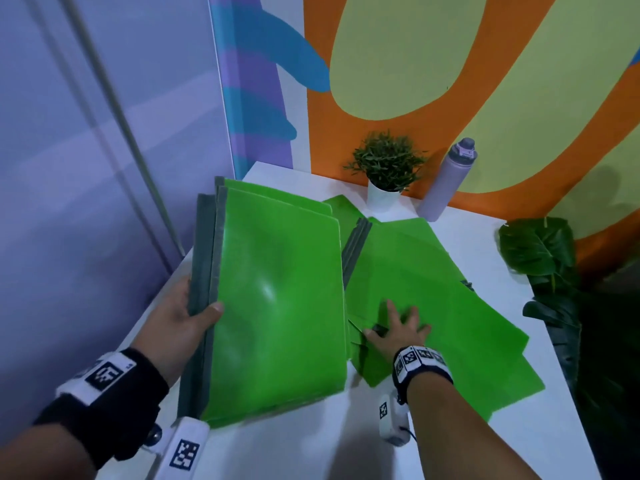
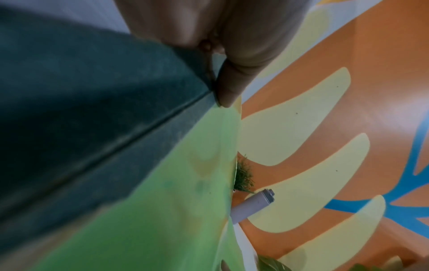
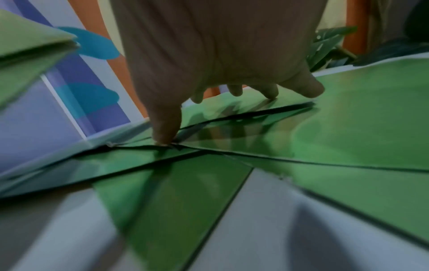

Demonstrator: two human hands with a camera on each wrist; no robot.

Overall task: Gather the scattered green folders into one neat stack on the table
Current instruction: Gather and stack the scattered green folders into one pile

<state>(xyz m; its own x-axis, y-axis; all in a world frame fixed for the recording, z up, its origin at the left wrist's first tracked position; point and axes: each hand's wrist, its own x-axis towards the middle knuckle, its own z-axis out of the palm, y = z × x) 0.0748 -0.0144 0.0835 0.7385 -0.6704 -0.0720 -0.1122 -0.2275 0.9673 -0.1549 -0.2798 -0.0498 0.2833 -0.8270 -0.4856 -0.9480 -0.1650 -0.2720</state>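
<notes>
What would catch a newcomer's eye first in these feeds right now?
The bundle of bright green folders, held up at its grey spine edge by the left hand, fills the table's left side. Beside it the right hand lies spread on the fanned folders on the white table, before an orange-and-yellow mural.

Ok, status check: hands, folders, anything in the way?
Left hand: grip on gathered bundle of green plastic folders by grey spines. Right hand: fingers spread flat on loose green folders fanned across white table. Nothing blocking.
</notes>
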